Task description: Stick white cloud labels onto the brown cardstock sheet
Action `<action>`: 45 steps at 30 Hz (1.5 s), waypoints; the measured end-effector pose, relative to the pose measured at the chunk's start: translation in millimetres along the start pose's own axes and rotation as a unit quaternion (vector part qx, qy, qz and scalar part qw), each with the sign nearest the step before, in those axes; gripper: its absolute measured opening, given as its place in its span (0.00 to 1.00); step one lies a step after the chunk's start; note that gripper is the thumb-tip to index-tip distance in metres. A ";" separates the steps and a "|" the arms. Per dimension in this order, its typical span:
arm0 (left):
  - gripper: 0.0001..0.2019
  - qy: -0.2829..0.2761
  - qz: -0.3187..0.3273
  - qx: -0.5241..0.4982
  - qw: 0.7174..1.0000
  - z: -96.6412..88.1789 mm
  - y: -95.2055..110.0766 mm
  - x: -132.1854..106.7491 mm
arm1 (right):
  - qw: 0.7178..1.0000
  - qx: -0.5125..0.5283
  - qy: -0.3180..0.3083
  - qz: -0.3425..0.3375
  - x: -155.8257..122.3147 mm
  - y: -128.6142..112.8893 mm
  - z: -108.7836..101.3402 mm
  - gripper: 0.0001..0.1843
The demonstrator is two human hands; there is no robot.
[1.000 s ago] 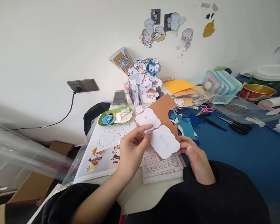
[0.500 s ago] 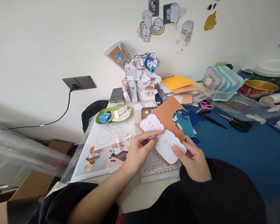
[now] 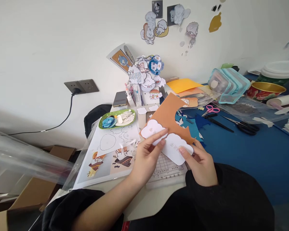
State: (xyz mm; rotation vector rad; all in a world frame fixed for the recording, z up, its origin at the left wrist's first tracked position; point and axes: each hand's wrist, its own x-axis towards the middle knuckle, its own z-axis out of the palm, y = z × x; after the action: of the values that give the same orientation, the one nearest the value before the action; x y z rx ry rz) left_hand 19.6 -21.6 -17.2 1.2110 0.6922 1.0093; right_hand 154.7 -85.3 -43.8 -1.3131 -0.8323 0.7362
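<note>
My left hand (image 3: 149,152) pinches the edge of a white cloud-shaped paper cutout (image 3: 150,130) between thumb and index finger. A second white cutout (image 3: 177,153) of similar shape, with faint writing on it, is in my right hand (image 3: 201,163), thumb on top. An orange paper sheet (image 3: 167,110) with a large bite cut from its right side lies behind both cutouts, its lower right corner at my right fingers. Whether those fingers grip the sheet too I cannot tell. Beneath is a printed grid sheet (image 3: 165,173).
A green tray (image 3: 103,126) with blue and white paper pieces stands at the left, above printed drawings (image 3: 103,163). Blue scraps (image 3: 195,128), pink scissors (image 3: 210,109) and black scissors (image 3: 247,128) lie at the right. A phone (image 3: 119,98) is at the back.
The left cutout has shifted left and down, and the two cutouts now overlap less. The orange sheet has slid up and to the left behind them.
</note>
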 end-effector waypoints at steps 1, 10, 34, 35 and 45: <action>0.13 0.004 -0.006 -0.009 1.000 0.4 -0.4 -0.1 | 1.000 0.001 -0.007 0.006 0.1 -1.0 -0.3 0.11; 0.13 0.000 -0.055 -0.047 0.997 -2.4 6.2 3.6 | 0.997 -0.058 -0.030 0.037 -0.8 -0.1 -5.1 0.17; 0.12 -0.002 -0.092 -0.058 0.994 -6.6 10.7 6.2 | 0.998 -0.045 -0.029 0.039 -1.8 -4.9 -1.2 0.14; 0.12 0.000 -0.094 -0.059 0.994 -6.6 10.8 6.3 | 0.998 -0.044 -0.031 0.042 -1.9 -5.3 -1.2 0.14; 0.12 -0.004 -0.087 -0.020 0.996 -9.6 8.5 6.7 | 0.996 -0.058 -0.036 0.055 -2.8 -6.4 -1.3 0.15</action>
State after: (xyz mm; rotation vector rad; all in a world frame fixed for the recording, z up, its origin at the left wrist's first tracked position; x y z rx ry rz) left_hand 11.9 -11.2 -10.8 1.0992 0.7546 0.8693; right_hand 154.3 -89.2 -37.8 -1.4524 -0.8768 0.8366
